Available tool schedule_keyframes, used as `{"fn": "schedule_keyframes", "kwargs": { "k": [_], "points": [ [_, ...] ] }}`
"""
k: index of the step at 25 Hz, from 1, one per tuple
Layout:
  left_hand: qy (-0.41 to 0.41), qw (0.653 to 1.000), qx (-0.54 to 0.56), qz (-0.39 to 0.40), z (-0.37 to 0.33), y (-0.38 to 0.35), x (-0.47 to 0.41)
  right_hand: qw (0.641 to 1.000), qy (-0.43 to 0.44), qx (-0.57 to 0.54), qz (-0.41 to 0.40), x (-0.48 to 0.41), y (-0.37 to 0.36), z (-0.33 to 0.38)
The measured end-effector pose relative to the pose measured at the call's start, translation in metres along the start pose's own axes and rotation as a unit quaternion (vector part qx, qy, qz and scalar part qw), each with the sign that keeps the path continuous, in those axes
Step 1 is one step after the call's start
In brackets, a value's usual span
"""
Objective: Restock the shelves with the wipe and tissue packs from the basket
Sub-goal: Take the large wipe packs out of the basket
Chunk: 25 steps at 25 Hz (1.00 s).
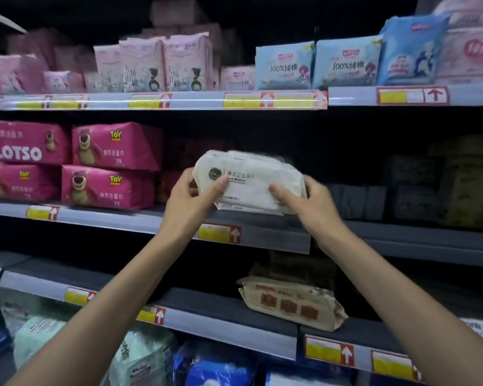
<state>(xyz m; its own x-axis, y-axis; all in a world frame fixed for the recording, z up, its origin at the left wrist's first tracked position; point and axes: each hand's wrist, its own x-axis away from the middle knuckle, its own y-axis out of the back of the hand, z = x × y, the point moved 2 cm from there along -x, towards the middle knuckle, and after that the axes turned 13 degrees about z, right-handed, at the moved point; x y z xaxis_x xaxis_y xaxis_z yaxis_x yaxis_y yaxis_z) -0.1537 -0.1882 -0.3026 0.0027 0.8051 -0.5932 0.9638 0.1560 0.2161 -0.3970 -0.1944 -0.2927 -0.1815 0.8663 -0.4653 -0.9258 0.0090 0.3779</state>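
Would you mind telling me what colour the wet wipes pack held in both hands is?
Cream white, with a dark round logo; head view shows the wet wipes pack.

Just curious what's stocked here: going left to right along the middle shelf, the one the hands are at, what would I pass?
Pink Lotso packs → white wipes pack, held by the left hand and right hand → dark packs, too dim to identify.

My left hand (191, 203) and right hand (308, 203) cover both lower corners of the white wipe pack (248, 181), whose upper edge smears with blur; its small print I cannot read. Right of my right hand, dark packs (418, 190) sink into shadow, labels illegible. Behind the pack, the shelf recess (332, 154) is black. Both my elbows run off the bottom edge.
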Motion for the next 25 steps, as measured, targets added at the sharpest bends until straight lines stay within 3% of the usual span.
{"fn": "schedule_keyframes", "kwargs": {
  "k": [2,5,9,13,18,25],
  "points": [
    [0.076,0.989,-0.126,0.03,0.023,0.005,-0.009,0.993,-0.047,0.107,0.019,-0.016,-0.009,-0.023],
    [0.135,0.978,-0.146,0.057,0.04,0.007,-0.004,0.974,-0.086,0.21,-0.005,-0.016,-0.021,-0.044],
    [0.127,0.979,-0.157,0.027,0.029,0.012,0.007,0.975,-0.092,0.199,-0.034,-0.005,-0.021,-0.034],
    [0.108,0.978,-0.178,-0.008,0.012,0.014,0.046,0.965,-0.025,0.251,-0.068,0.023,-0.008,-0.017],
    [0.057,0.979,-0.154,0.125,-0.003,-0.004,0.08,0.978,0.019,0.206,-0.009,0.062,0.003,0.007],
    [0.09,0.924,-0.179,0.324,0.01,-0.045,0.146,0.948,-0.023,0.266,0.171,0.138,0.02,-0.024]
  ]
}}
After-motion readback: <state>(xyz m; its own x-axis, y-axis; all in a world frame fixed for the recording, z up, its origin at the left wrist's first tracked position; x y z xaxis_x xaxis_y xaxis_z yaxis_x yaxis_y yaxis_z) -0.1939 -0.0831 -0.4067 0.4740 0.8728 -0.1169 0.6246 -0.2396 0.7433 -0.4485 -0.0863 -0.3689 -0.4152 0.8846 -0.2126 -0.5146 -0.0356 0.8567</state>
